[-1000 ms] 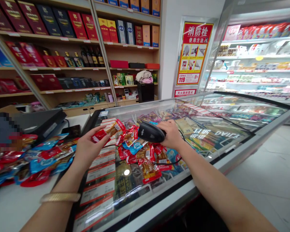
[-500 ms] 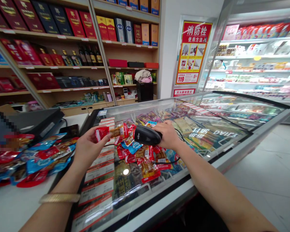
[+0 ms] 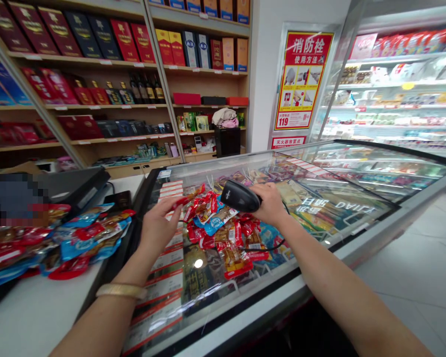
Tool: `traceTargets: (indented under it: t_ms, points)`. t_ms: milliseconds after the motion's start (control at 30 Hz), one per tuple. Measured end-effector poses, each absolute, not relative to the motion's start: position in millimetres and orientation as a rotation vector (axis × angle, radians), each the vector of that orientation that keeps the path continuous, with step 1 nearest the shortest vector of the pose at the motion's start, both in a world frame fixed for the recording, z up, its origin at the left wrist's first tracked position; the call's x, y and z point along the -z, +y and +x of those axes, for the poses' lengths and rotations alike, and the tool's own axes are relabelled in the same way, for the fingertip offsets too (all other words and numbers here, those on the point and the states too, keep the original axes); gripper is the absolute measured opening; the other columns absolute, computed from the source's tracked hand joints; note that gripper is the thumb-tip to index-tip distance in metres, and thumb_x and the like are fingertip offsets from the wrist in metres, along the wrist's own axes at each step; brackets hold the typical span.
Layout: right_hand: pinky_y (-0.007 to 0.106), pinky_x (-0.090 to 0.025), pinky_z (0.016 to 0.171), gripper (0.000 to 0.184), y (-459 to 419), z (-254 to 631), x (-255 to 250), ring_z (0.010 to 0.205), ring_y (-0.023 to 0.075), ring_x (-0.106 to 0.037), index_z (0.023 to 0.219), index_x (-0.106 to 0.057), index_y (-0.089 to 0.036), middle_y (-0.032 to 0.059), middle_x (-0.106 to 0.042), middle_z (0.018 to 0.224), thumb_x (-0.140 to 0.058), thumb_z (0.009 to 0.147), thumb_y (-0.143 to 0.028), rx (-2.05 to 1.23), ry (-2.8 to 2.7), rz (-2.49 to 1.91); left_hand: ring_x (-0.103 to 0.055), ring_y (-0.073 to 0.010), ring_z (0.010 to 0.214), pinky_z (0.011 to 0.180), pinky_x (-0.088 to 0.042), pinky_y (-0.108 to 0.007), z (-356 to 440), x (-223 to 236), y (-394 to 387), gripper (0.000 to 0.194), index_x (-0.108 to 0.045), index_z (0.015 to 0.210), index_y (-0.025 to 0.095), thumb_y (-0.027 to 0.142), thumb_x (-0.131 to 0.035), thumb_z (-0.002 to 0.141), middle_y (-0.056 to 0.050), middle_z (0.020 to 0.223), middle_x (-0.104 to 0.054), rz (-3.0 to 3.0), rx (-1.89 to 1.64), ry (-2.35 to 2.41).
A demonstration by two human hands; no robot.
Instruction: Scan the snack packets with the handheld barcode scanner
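Note:
My left hand (image 3: pixel 161 220) pinches one end of a red snack packet (image 3: pixel 188 198), which is seen nearly edge-on above the freezer's left side. My right hand (image 3: pixel 269 202) is wrapped around the handle of a black barcode scanner (image 3: pixel 241 195), its head pointing left toward the packet. Beneath both hands a pile of red and blue snack packets (image 3: pixel 228 235) lies on the glass lid of the chest freezer (image 3: pixel 223 297). The scanner's black cable (image 3: pixel 271 248) loops over the glass beside the pile.
More snack packets (image 3: pixel 85 238) lie heaped on the white counter (image 3: pixel 59 307) at left, near a black device (image 3: pixel 74 186). Shelves of boxed goods (image 3: pixel 122 39) stand behind. A lit refrigerated display (image 3: pixel 405 94) is at the far right, beyond a red wall sign (image 3: pixel 301 79).
The packet in my left hand has turned from showing its broad side to nearly edge-on. The scanner has lifted slightly and tipped away from the packet. The camera view has shifted a little left.

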State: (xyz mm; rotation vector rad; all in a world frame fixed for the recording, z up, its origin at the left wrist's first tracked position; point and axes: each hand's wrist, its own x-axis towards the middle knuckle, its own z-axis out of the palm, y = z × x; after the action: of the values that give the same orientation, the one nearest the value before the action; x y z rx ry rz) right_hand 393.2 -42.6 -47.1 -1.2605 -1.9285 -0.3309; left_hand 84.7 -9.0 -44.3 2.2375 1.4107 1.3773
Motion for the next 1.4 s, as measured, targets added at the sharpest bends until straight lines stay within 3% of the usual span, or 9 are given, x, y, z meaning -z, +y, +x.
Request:
traceTargets:
  t_ms: [133,267,433,633,767,900,1000,1133,1400]
  points:
    - [0.034,-0.033,0.075,0.033,-37,400,51,0.081,0.0232,-0.065,0.090,-0.071,-0.021,0.0063,-0.074,0.083,-0.075,0.071,-0.049,0.356,-1.859,-1.267,-0.051,-0.0295,0.137,0.117,-0.031,-0.058,94,50,-6,0.047,-0.066,0.128,0.024,0.040,-0.042,0.091,-0.011,0.135,-0.067,2.578,-0.870,1.268]
    - [0.032,-0.033,0.071,0.036,-34,401,54,0.079,0.0231,-0.065,0.088,-0.071,-0.021,0.0064,-0.073,0.081,-0.075,0.070,-0.052,0.368,-1.857,-1.279,-0.049,-0.0312,0.138,0.119,-0.020,-0.062,73,39,-6,0.047,-0.064,0.131,0.022,0.034,-0.044,0.090,-0.015,0.136,-0.065,2.586,-1.045,1.609]
    - [0.032,-0.033,0.072,0.027,-32,399,58,0.079,0.0224,-0.065,0.087,-0.072,-0.021,0.0063,-0.074,0.083,-0.073,0.072,-0.043,0.357,-1.836,-1.274,-0.043,-0.0483,0.136,0.105,-0.023,-0.077,13,20,-6,0.053,-0.062,0.129,0.011,0.034,-0.053,0.082,-0.029,0.133,-0.060,1.998,-1.125,2.474]
    - [0.032,-0.033,0.072,0.024,-31,400,60,0.079,0.0224,-0.065,0.087,-0.072,-0.021,0.0063,-0.073,0.081,-0.071,0.072,-0.040,0.335,-1.837,-1.312,-0.045,-0.0637,0.126,0.087,-0.025,-0.085,-17,27,5,0.037,-0.065,0.099,0.011,0.031,-0.063,0.068,-0.034,0.123,-0.061,1.609,-0.730,2.619]
    - [0.031,-0.032,0.071,0.025,-29,401,61,0.082,0.0235,-0.066,0.087,-0.072,-0.021,0.0073,-0.074,0.084,-0.072,0.071,-0.039,0.328,-1.831,-1.336,-0.053,-0.0567,0.120,0.086,-0.030,-0.079,-17,31,1,0.027,-0.068,0.094,0.013,0.030,-0.056,0.076,-0.028,0.116,-0.066,1.708,-0.742,2.623]
    - [0.031,-0.033,0.071,0.027,-27,401,64,0.082,0.0232,-0.066,0.090,-0.073,-0.021,0.0069,-0.075,0.085,-0.073,0.071,-0.041,0.328,-1.828,-1.323,-0.059,-0.0491,0.110,0.088,-0.034,-0.074,-11,24,-2,0.022,-0.067,0.088,0.016,0.032,-0.053,0.081,-0.018,0.094,-0.069,1.677,-1.161,2.540]
    - [0.031,-0.032,0.069,0.030,-26,401,64,0.080,0.0229,-0.066,0.091,-0.073,-0.021,0.0068,-0.074,0.083,-0.073,0.072,-0.044,0.338,-1.816,-1.316,-0.064,-0.0356,0.099,0.092,-0.046,-0.058,5,20,3,0.019,-0.063,0.089,0.018,0.030,-0.062,0.074,-0.008,0.081,-0.066,1.410,-1.687,2.077]
    - [0.032,-0.031,0.068,0.031,-28,401,60,0.076,0.0224,-0.064,0.086,-0.072,-0.021,0.0061,-0.071,0.077,-0.073,0.073,-0.049,0.340,-1.811,-1.298,-0.064,-0.0179,0.072,0.071,-0.056,-0.034,36,22,5,0.025,-0.060,0.090,0.020,0.031,-0.067,0.068,-0.001,0.080,-0.066,1.112,-1.765,1.428]
    - [0.036,-0.031,0.079,0.030,-38,398,52,0.082,0.0229,-0.063,0.092,-0.072,-0.020,0.0070,-0.073,0.084,-0.071,0.074,-0.043,0.344,-1.900,-1.151,-0.059,-0.0124,0.061,0.057,-0.050,-0.023,53,30,-2,0.050,-0.071,0.089,0.016,0.042,-0.085,0.048,0.001,0.072,-0.068,1.240,-1.728,1.379]
